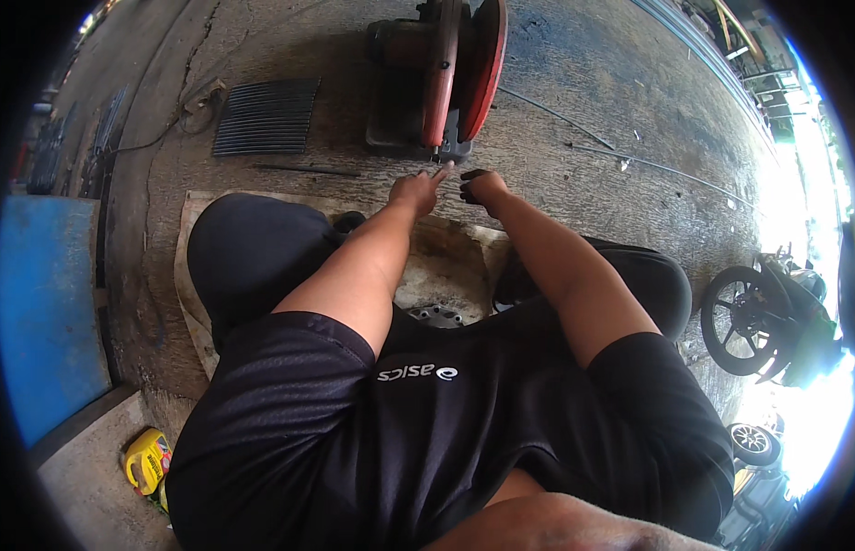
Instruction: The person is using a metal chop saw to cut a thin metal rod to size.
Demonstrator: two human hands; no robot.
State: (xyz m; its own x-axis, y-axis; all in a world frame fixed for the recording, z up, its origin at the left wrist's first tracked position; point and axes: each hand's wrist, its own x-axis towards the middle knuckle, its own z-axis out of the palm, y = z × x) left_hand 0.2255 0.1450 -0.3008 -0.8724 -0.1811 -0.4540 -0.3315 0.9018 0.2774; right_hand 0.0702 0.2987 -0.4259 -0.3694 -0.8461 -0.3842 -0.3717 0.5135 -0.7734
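A cut-off saw with a red guard stands on the floor ahead of me. My left hand reaches to the near edge of its dark base. The index finger is stretched out toward the base's corner; whether it touches is hard to tell. Just to the right, my right hand hovers near the same corner with loosely bent, dark-looking fingers spaced apart. I see nothing held in either hand. A short dark rod lies on the floor left of my left hand.
Cut metal rods lie side by side at the left. Long thin rods stretch across the floor at the right. A blue panel and a yellow container are far left. A motorcycle stands right. Cardboard lies beneath me.
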